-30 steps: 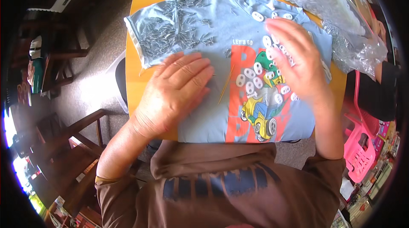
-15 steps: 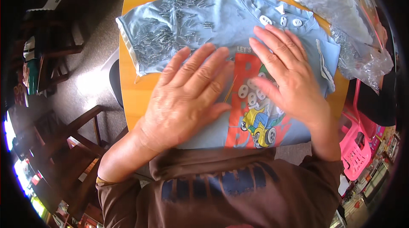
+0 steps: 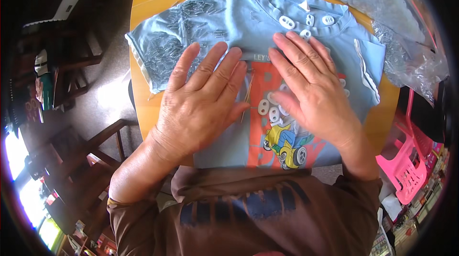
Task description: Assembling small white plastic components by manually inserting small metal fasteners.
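Hands (image 3: 203, 105) flat on shirt (image 3: 229, 16) w/ white pieces (image 3: 287, 22), bags (image 3: 377, 2) nearby.

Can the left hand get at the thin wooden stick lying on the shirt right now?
Probably yes. The left hand lies flat and open on the blue shirt, and the thin wooden stick shows right beside its fingers, partly tucked under them. Nothing lies over its exposed part; the right hand rests just beyond.

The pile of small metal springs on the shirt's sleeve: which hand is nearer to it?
Left. The left hand lies flat with fingertips at the edge of the metal springs; the right hand rests across the shirt, over its printed picture.
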`<action>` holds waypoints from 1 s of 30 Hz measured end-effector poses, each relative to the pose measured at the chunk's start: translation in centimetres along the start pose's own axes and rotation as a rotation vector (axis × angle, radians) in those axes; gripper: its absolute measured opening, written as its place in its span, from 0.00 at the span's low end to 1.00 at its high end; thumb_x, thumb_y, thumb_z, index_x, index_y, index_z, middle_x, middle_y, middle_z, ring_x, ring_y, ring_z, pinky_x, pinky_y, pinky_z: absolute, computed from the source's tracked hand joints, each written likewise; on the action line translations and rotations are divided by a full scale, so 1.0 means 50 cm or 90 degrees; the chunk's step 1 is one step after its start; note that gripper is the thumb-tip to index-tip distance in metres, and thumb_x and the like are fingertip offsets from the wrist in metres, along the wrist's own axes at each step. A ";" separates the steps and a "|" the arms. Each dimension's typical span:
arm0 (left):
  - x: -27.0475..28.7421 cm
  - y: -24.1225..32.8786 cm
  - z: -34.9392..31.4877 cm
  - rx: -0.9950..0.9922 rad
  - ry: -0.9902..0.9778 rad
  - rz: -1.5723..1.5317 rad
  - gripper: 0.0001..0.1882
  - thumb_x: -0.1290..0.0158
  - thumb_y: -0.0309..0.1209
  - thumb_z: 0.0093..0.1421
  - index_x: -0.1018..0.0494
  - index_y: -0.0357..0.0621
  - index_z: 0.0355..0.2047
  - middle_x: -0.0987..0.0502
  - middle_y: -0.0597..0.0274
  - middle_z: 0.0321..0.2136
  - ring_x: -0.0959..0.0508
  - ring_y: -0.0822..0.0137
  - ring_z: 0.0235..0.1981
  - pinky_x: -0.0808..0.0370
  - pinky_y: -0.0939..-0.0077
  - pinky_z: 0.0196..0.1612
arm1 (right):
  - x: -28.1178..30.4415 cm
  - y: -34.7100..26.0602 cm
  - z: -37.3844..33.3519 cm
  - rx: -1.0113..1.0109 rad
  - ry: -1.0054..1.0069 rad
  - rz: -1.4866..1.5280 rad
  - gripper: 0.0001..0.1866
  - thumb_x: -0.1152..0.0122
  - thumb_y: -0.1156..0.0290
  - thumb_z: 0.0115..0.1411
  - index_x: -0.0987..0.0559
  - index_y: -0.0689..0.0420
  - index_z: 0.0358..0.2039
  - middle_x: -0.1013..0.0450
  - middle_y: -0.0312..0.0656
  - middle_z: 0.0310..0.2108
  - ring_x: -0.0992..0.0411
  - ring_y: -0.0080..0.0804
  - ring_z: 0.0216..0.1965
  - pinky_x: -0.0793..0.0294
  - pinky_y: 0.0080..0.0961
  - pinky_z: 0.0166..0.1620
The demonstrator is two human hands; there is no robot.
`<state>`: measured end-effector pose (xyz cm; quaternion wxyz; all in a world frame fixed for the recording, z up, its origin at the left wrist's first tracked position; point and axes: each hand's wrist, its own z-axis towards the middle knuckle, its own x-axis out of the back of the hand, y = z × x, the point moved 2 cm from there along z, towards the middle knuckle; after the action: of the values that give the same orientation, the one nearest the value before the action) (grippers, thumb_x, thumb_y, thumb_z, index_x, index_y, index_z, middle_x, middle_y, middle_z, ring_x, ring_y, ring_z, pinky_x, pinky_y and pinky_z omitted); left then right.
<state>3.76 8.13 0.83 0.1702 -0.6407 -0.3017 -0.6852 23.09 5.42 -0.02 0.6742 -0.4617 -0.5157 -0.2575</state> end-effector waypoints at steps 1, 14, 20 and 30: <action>0.003 0.004 -0.003 -0.001 -0.003 0.002 0.27 0.46 0.41 0.49 0.32 0.38 0.47 0.36 0.57 0.53 0.38 0.61 0.57 0.49 0.57 0.59 | -0.002 0.000 -0.001 -0.001 0.006 -0.005 0.28 0.40 0.63 0.48 0.32 0.61 0.49 0.40 0.44 0.55 0.45 0.39 0.58 0.50 0.39 0.60; 0.003 -0.001 0.001 0.039 -0.057 -0.004 0.32 0.44 0.41 0.46 0.35 0.40 0.51 0.38 0.58 0.55 0.42 0.61 0.59 0.52 0.55 0.60 | 0.006 0.008 -0.007 -0.006 -0.010 0.011 0.31 0.40 0.65 0.47 0.35 0.60 0.52 0.42 0.45 0.57 0.45 0.41 0.59 0.50 0.40 0.59; -0.011 -0.002 0.002 0.027 -0.052 -0.061 0.33 0.45 0.42 0.48 0.38 0.44 0.53 0.40 0.59 0.56 0.42 0.60 0.59 0.51 0.57 0.60 | 0.004 0.003 -0.005 -0.006 0.004 0.009 0.28 0.39 0.63 0.48 0.32 0.60 0.49 0.41 0.44 0.56 0.45 0.39 0.58 0.50 0.40 0.59; -0.017 -0.049 0.004 0.165 0.039 -0.036 0.35 0.47 0.48 0.48 0.38 0.46 0.54 0.43 0.58 0.58 0.45 0.59 0.60 0.52 0.56 0.60 | 0.005 -0.001 -0.003 -0.016 -0.015 -0.010 0.28 0.41 0.63 0.50 0.34 0.61 0.50 0.42 0.45 0.56 0.46 0.41 0.59 0.51 0.43 0.59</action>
<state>2.51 10.01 -0.48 0.2412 -0.5833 -0.4005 -0.6642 23.22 5.32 0.24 0.6600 -0.4691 -0.5241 -0.2638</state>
